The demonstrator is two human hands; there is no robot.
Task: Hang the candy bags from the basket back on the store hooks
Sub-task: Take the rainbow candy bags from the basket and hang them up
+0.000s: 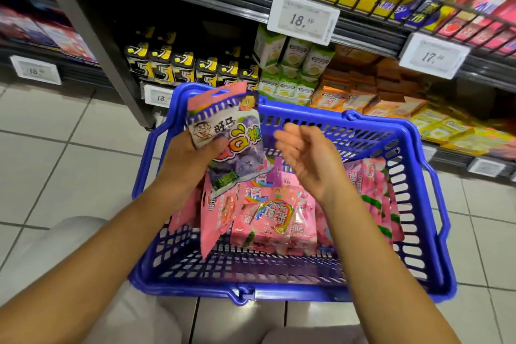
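Observation:
A blue plastic basket stands on the tiled floor in front of the shelves. Several pink candy bags lie inside it. My left hand holds a purple grape candy bag upright above the basket's left side, thumb across its front; a second pink bag shows just behind its top. My right hand hovers over the basket's middle, to the right of that bag, fingers loosely curled and apart, holding nothing. No store hooks are in view.
Store shelves with gum boxes, candy packs and white price tags rise right behind the basket. A grey shelf upright slants down at the left. Light floor tiles spread to the left; my knees show at the bottom.

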